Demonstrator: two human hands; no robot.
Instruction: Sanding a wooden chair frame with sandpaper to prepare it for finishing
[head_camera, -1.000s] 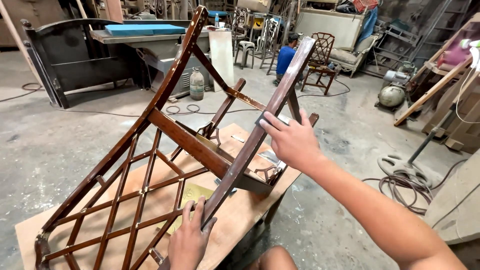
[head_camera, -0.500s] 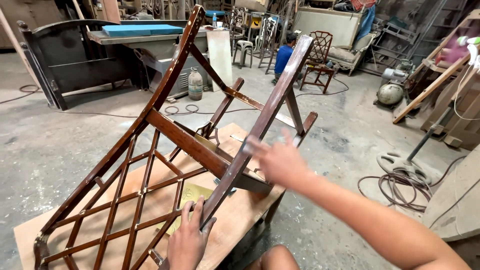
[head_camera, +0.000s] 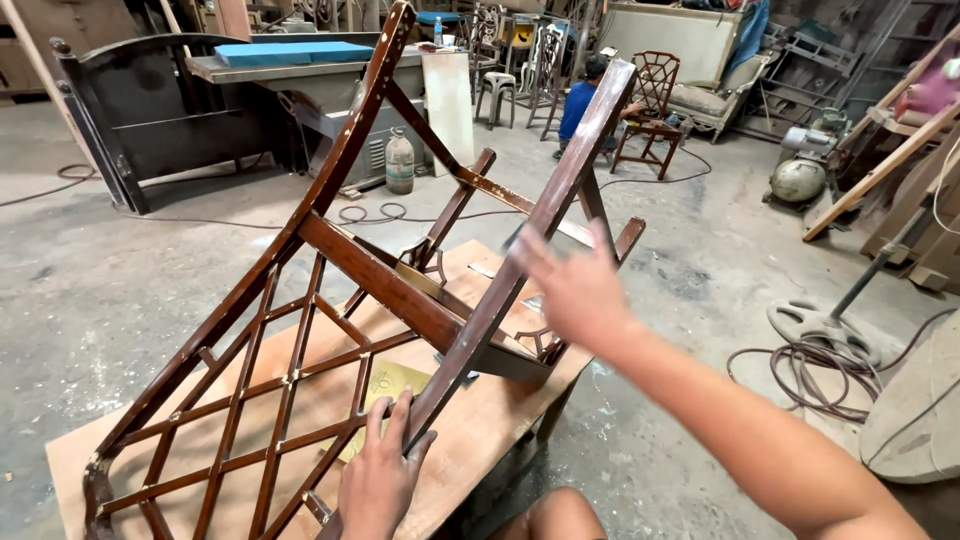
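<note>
A dark brown wooden chair (head_camera: 380, 280) with a lattice back lies tilted on a plywood board (head_camera: 480, 430), its legs pointing up and away. My left hand (head_camera: 380, 485) grips the side rail of the chair back near the board's front edge. My right hand (head_camera: 575, 285), blurred by motion, lies flat on the raised rear leg (head_camera: 560, 180) with a small grey piece of sandpaper under its fingers. A yellow-green sheet (head_camera: 385, 385) lies on the board beneath the lattice.
My knee (head_camera: 550, 515) shows below the board. A coiled hose (head_camera: 810, 360) lies on the concrete floor to the right. Behind stand a gas cylinder (head_camera: 399, 162), a dark headboard (head_camera: 150, 110), a workbench with a blue pad (head_camera: 280, 52) and a crouching person in blue (head_camera: 580, 105).
My right hand slid down the raised leg and has come back up it, staying on the wood. My left hand and the chair have kept still.
</note>
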